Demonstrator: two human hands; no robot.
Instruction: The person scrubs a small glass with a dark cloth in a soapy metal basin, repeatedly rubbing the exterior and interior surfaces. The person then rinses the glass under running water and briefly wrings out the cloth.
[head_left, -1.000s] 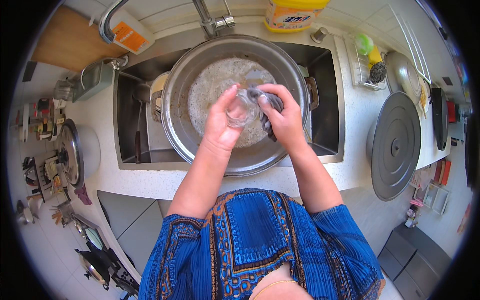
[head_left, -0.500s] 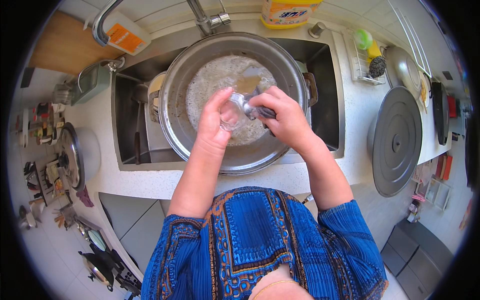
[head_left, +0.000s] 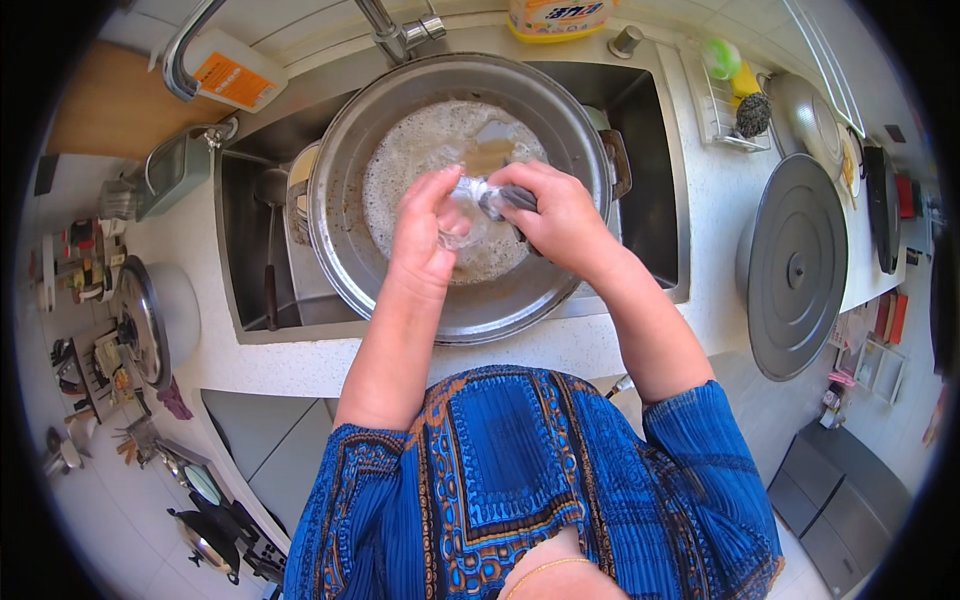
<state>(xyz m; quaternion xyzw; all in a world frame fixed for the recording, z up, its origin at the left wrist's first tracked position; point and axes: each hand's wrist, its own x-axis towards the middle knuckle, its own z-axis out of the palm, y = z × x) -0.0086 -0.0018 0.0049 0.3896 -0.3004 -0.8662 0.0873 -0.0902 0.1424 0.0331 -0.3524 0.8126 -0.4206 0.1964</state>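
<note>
Above a large metal pot (head_left: pixel 335 215) of sudsy water (head_left: pixel 400 150), my two hands meet over a small clear glass (head_left: pixel 458 228). My left hand (head_left: pixel 422 220) is wrapped round the glass from its left side. A dark grey cloth (head_left: pixel 515 198) is bunched in my right hand (head_left: pixel 562 212), its fingers closed on it and pressed against the glass. Part of the cloth is hidden behind my right fingers. The pot sits in the steel sink (head_left: pixel 645 120).
A faucet (head_left: pixel 395 35) rises behind the pot. A ladle (head_left: pixel 271 250) lies in the sink's left side. To the right stand a wire rack (head_left: pixel 720 115) with a scouring pad (head_left: pixel 752 115) and a big grey lid (head_left: pixel 797 270). A lidded pot (head_left: pixel 175 310) is at left.
The view has shifted slightly. My right hand and the cloth have turned a little against the glass, and both hands still hold the same things.
</note>
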